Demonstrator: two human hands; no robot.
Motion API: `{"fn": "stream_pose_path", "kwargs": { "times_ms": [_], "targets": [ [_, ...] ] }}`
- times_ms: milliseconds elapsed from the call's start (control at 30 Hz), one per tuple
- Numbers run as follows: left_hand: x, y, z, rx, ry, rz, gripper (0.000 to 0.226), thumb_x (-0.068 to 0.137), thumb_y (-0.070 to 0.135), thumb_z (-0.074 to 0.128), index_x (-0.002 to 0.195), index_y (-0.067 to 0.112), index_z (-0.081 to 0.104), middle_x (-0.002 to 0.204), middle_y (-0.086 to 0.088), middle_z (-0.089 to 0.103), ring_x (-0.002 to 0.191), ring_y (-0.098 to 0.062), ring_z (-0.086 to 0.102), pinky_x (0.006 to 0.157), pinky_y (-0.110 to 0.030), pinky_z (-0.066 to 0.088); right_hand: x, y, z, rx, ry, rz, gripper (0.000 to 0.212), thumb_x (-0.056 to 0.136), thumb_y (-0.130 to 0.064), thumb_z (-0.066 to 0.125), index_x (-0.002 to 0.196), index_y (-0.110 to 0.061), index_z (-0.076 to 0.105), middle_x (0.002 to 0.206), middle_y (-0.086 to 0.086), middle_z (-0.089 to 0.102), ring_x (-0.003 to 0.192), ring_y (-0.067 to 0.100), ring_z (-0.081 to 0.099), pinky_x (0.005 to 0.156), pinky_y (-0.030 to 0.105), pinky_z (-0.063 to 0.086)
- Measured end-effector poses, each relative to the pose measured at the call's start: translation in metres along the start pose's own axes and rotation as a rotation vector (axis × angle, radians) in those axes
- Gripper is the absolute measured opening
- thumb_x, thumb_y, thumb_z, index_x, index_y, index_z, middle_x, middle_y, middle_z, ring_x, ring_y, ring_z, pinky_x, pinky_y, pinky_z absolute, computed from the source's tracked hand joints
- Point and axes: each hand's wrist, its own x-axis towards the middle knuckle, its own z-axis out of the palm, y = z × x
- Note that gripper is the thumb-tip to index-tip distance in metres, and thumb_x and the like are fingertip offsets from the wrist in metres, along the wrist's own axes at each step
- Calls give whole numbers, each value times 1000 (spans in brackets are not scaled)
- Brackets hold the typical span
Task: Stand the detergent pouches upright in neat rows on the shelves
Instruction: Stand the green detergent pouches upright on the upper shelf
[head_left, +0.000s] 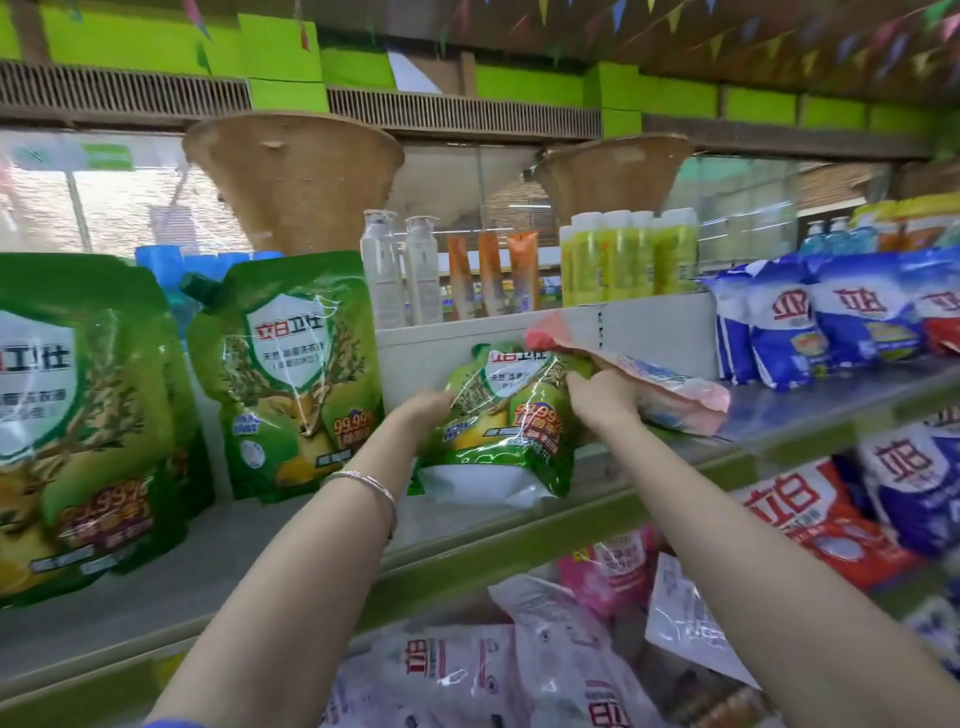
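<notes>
A small green detergent pouch (501, 421) stands on the grey shelf (260, 561), tilted a little, against a white divider. My left hand (423, 410) holds its left edge and my right hand (597, 397) grips its upper right corner. Two larger green pouches stand upright to the left, one (293, 374) beside the divider and one (78, 415) at the frame's left edge. A pink and white pouch (660, 384) lies flat just right of my right hand.
Blue and white detergent bags (831, 317) stand in a row at the right. Red and blue bags (852, 514) and pink and white pouches (519, 670) crowd the lower shelf. Bottles and tubes (498, 270) stand on the raised ledge behind.
</notes>
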Motion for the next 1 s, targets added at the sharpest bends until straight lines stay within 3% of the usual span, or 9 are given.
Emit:
{"fn": "stream_pose_path", "kwargs": {
  "times_ms": [133, 200, 267, 367, 500, 567, 733, 900, 1000],
  "targets": [
    [-6, 7, 1, -225, 52, -61, 34, 100, 6, 33, 130, -2, 48, 138, -19, 46, 114, -28, 52, 88, -32, 44, 11, 3, 10, 374, -157, 205, 28, 91, -26, 45, 106, -4, 53, 115, 19, 61, 97, 36, 61, 84, 50, 54],
    [-9, 8, -1, -294, 65, -41, 20, 98, 12, 43, 89, 2, 57, 103, -18, 58, 74, -21, 53, 62, -27, 43, 24, 7, 17, 469, -140, 225, 18, 88, -19, 49, 98, -5, 54, 106, 18, 63, 91, 34, 64, 80, 51, 55],
    [-6, 4, -5, -385, 62, -116, 29, 96, 17, 50, 69, 5, 48, 77, -10, 53, 61, -16, 47, 64, -29, 45, 31, 6, 23, 514, -141, 233, 20, 85, -18, 53, 98, -4, 58, 102, 17, 66, 88, 33, 66, 79, 54, 55],
    [-9, 1, -15, -525, 80, -128, 18, 88, 19, 62, 91, 2, 59, 93, -11, 66, 84, -23, 64, 94, -38, 50, 32, -2, 27, 526, -109, 196, 21, 85, -18, 53, 98, -3, 60, 102, 17, 67, 88, 30, 66, 82, 45, 55],
    [-30, -1, -38, -662, 145, -37, 29, 88, 17, 61, 113, 2, 57, 107, -13, 66, 100, -28, 65, 95, -45, 51, -14, -37, 12, 522, -57, 42, 22, 95, -17, 44, 104, -6, 61, 103, 14, 66, 69, 19, 56, 63, 30, 48],
    [-42, -3, -52, -726, 143, 34, 23, 90, 18, 58, 109, 6, 58, 107, -12, 65, 99, -28, 63, 97, -47, 49, -30, -50, 9, 509, -3, -69, 29, 98, -16, 40, 117, -4, 58, 97, 12, 61, 61, 14, 45, 54, 26, 38],
    [-77, -14, -87, -750, 273, 221, 21, 91, 16, 57, 71, 22, 54, 90, -7, 63, 103, -28, 59, 101, -52, 44, -79, -81, 12, 629, 63, -167, 34, 100, -18, 41, 126, -1, 53, 105, 8, 59, 89, 16, 50, 72, 24, 41],
    [-119, -31, -133, -700, 413, 334, 15, 90, 17, 57, 77, 23, 57, 95, -7, 65, 95, -25, 60, 99, -50, 46, -122, -106, 46, 650, 107, -281, 26, 99, -16, 41, 85, -8, 61, 81, 5, 59, 65, 15, 41, 51, 15, 31],
    [-135, -45, -163, -682, 434, 346, 13, 92, 16, 56, 80, 23, 55, 89, 0, 61, 92, -21, 56, 98, -46, 46, -145, -121, 64, 658, 97, -295, 24, 100, -17, 40, 94, -8, 62, 76, 2, 56, 60, 9, 42, 46, 8, 33]
  ]
}}
